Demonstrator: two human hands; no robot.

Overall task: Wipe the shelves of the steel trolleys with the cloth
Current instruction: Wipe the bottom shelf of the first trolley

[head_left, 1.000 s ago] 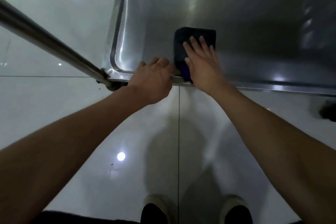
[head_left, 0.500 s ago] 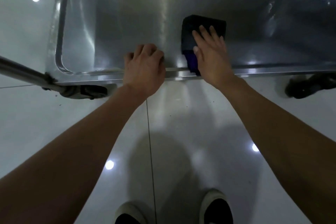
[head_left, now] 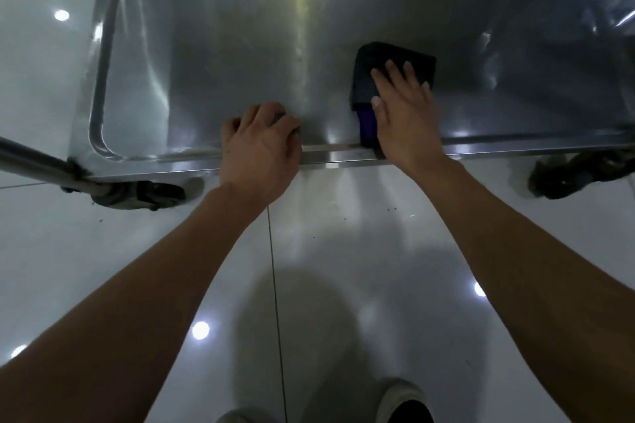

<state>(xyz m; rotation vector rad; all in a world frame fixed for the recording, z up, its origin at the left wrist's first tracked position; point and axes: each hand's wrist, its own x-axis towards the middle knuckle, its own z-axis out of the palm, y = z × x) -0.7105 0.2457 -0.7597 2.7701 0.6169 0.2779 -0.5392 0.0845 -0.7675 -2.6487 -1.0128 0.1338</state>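
Your right hand (head_left: 403, 113) lies flat, fingers straight and spread, pressing the dark folded cloth (head_left: 388, 72) onto the trolley shelf (head_left: 240, 55) just inside its near edge, right of the middle. Your left hand (head_left: 259, 148) is curled over that near rim, gripping it. The cloth looks soft and limp, likely to bunch, so keep your palm spread across its centre. The steel looks slick and rigid. No label or writing can be read anywhere.
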